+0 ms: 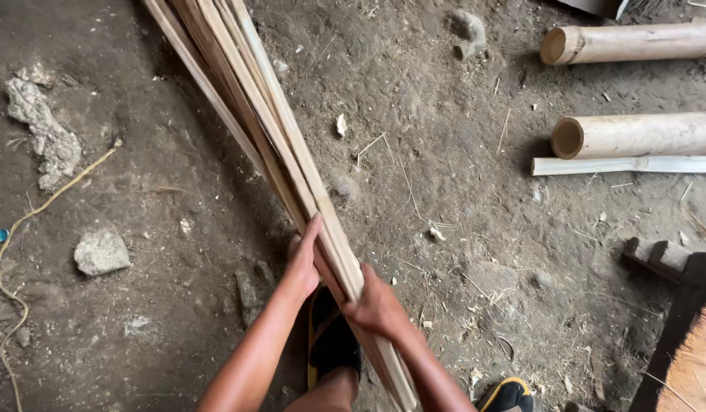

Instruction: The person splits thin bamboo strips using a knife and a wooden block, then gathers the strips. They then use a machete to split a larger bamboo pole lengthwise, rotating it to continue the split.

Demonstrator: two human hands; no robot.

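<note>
Bamboo slat bundle (pixel 269 130) gripped by left hand (pixel 303 263), right hand (pixel 376 305), above dirt floor (pixel 444 114)

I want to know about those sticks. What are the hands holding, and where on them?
Both hands, left hand and right hand, grip a bundle of split bamboo strips near its lower end.

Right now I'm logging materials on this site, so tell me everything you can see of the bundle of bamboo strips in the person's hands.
The bundle of bamboo strips is a sheaf of long, thin, flat slats, pale tan with browner edges, looking like dry split bamboo. It runs diagonally from the top left edge down toward the bottom centre, above the dirt floor. The left hand grips it from its left side and the right hand from its right, lower down. Its lower end passes in front of a dark sandal; its upper end leaves the frame.
</note>
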